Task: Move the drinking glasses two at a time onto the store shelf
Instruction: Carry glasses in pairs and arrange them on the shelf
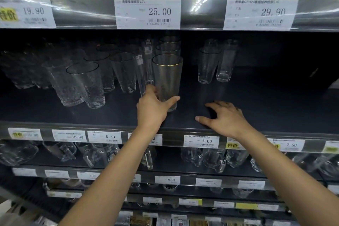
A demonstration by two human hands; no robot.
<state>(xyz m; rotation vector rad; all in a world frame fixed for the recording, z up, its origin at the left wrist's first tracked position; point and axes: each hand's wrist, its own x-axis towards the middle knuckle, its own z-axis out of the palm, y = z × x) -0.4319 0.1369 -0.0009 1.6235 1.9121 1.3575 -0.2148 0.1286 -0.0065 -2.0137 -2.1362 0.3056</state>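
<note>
Gold-rimmed glass (167,77), clear and tapered, upright in the left grip (152,108); right grip (227,119) spread wide.

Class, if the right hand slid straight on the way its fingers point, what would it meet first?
Probably the gold-rimmed glass that the left hand grips; the right hand points toward it, though depth is unclear.

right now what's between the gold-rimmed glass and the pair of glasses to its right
Nothing: in the head view the dark shelf between the gold-rimmed glass and the pair of glasses is bare.
</note>
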